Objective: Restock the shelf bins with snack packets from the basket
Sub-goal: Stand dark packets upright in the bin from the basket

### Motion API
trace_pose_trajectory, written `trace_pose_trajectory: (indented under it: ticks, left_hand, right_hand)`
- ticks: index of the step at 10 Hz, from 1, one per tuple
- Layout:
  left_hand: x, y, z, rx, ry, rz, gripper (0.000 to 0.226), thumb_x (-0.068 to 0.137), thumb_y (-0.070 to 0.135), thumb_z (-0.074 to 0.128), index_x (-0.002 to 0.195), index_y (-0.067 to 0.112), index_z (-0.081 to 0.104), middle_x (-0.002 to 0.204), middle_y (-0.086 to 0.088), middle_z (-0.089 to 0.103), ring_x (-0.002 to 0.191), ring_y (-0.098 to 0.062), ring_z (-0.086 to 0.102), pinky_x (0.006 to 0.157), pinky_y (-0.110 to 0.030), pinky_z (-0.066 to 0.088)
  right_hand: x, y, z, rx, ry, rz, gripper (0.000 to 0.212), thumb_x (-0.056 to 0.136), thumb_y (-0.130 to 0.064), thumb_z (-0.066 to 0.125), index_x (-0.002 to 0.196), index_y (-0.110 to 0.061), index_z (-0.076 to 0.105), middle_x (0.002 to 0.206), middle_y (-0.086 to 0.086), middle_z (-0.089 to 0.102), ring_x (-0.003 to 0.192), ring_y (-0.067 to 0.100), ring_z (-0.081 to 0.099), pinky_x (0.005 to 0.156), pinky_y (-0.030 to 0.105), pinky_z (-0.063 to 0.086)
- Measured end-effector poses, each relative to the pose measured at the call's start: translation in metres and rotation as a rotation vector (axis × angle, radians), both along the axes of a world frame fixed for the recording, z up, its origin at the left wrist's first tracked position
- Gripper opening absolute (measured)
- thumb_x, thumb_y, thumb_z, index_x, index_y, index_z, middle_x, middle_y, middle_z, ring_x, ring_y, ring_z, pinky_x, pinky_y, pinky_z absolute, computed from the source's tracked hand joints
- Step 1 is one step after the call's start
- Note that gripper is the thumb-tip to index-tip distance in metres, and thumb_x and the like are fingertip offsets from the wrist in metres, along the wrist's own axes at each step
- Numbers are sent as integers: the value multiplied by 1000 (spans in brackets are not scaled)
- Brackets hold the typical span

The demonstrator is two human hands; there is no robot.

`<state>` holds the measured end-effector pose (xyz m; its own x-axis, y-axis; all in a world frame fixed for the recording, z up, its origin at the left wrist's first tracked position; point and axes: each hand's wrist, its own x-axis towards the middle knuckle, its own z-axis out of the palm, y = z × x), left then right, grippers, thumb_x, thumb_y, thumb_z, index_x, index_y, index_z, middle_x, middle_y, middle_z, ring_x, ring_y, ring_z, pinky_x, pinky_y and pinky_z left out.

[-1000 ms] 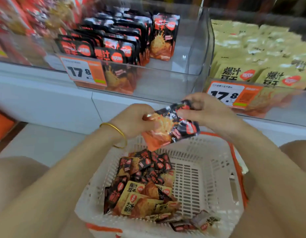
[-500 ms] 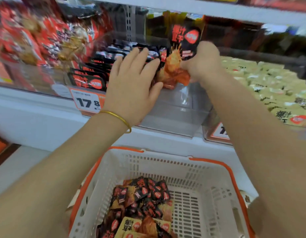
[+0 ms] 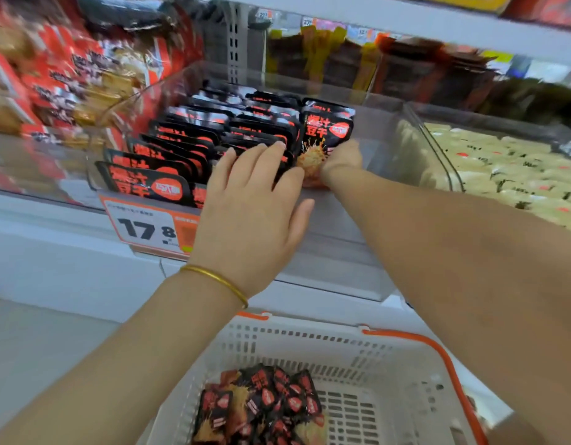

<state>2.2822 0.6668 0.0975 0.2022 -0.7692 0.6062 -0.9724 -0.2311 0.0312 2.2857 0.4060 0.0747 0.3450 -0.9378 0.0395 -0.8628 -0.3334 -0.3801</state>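
My right hand [image 3: 341, 160] grips the lower part of a black and orange snack packet [image 3: 325, 133], which stands upright inside the clear shelf bin [image 3: 367, 200], at the right end of the rows of like packets [image 3: 187, 149]. My left hand [image 3: 252, 207] lies flat, fingers straight, over the front rows, its fingertips touching the packets beside the held one. Below, the white basket with an orange rim [image 3: 351, 345] holds several more black and orange packets [image 3: 261, 406].
A clear divider [image 3: 435, 152] separates this bin from a bin of yellow packets [image 3: 508, 175] on the right. Red packets [image 3: 53, 85] fill the bin on the left. An orange price tag [image 3: 149, 229] hangs on the bin front. An upper shelf [image 3: 406, 17] runs overhead.
My right hand has lowered the packet from above the bin down into it, at the end of the rows. My left hand has stayed flat on the packets. The view has moved closer.
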Motion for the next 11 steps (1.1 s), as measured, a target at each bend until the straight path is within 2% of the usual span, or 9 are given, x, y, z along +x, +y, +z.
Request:
trace_pose_trajectory:
  ticks: [1, 2, 3, 5, 6, 8, 9, 10, 11]
  left_hand:
    - [1, -1, 0, -5, 4, -6, 45, 90, 36, 35, 110, 9, 64, 131, -17, 54, 122, -35, 49, 106, -52, 32]
    - [2, -1, 0, -5, 5, -17, 45, 91, 36, 34, 110, 9, 65, 130, -17, 55, 121, -35, 49, 105, -51, 33]
    - [1, 5, 2, -61, 5, -66, 42, 91, 33, 38, 110, 7, 64, 129, -16, 55, 121, -35, 49, 106, -51, 32]
    - [-33, 50, 4, -182, -88, -170, 23, 88, 19, 49, 99, 8, 67, 114, -9, 63, 100, -32, 52, 80, -41, 34]
    - [-51, 73, -24, -8, -79, -252, 21, 87, 18, 48, 94, 8, 66, 107, -9, 64, 91, -32, 54, 72, -41, 36]
    - [-76, 93, -85, 586, 72, -163, 31, 87, 28, 40, 104, 18, 65, 116, -2, 60, 109, -28, 52, 82, -40, 41]
    - [-79, 85, -98, 742, 121, -112, 32, 96, 31, 37, 122, 23, 55, 132, 3, 46, 124, -22, 35, 92, -38, 33]
    - [-76, 80, -103, 812, 135, -73, 33, 97, 32, 34, 123, 23, 53, 131, 2, 46, 121, -23, 37, 95, -37, 33]
    - [-71, 79, -109, 876, 129, -47, 34, 97, 32, 34, 121, 20, 54, 128, 0, 48, 119, -23, 38, 99, -40, 36]
  right_hand:
    - [-20, 35, 11, 165, -7, 9, 63, 82, -20, 71, 136, -6, 42, 141, 10, 43, 128, 28, 44, 54, 17, 27]
    - [-22, 50, 25, 143, 97, 24, 13, 94, -29, 56, 96, -16, 56, 116, 6, 58, 114, 19, 54, 62, 15, 38]
    - [-28, 51, 33, 0, 116, 106, 33, 94, -28, 55, 67, -14, 42, 108, 5, 63, 107, 20, 61, 68, 26, 48]
    - [-117, 160, 86, -82, -498, 278, 17, 85, -8, 61, 88, -12, 45, 84, 6, 51, 92, 28, 59, 73, 22, 52]
    - [-173, 217, 51, 152, -576, 470, 11, 87, -8, 61, 91, -14, 52, 74, 2, 55, 72, 24, 65, 59, 37, 52]
    - [-204, 233, -127, 582, 208, 611, 14, 90, -10, 56, 76, -7, 56, 74, 15, 57, 72, 22, 52, 55, 25, 35]
    - [-216, 237, -203, 680, 395, 599, 15, 94, -11, 52, 102, -1, 59, 96, 14, 59, 91, 26, 58, 69, 29, 39]
    - [-221, 244, -252, 788, 391, 568, 20, 96, -9, 47, 114, -6, 55, 126, 13, 55, 106, 20, 51, 82, 30, 40]
    - [-219, 253, -285, 870, 383, 484, 35, 97, -11, 47, 132, -7, 46, 135, 13, 48, 119, 27, 51, 97, 33, 42]
